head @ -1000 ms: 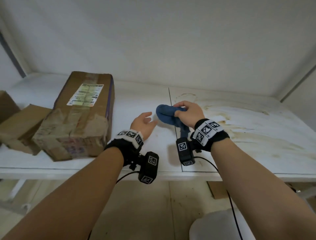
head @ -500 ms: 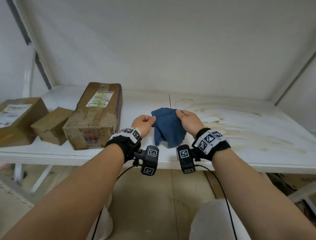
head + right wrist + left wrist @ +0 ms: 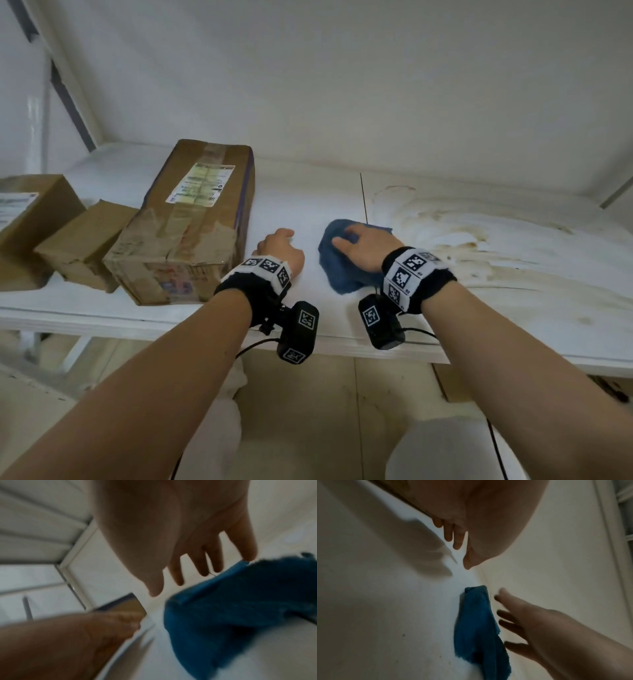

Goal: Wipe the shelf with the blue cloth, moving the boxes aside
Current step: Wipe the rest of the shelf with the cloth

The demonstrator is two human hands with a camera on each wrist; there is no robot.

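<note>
Leftmost in the head view, at the frame's left edge, a labelled cardboard box sits on the white shelf, with a smaller plain box just beside it and a long taped box bearing a shipping label next along; all three are closed, so nothing of their contents shows. Right of the long box, near it but apart, the left hand lies low over the shelf with fingers loosely curled and holding nothing. Just right of centre, the blue cloth lies bunched on the shelf under the right hand, whose straight, spread fingers lie across its top. Brown stains spread over the shelf towards the right of the frame. The left wrist view adds what the head view hides: the left fingers hanging free, and the right hand coming in from the lower right with splayed fingers beside the cloth. The right wrist view, blurred, shows the right fingers fanned wide above the cloth, with the left hand and a corner of the long box at lower left.
</note>
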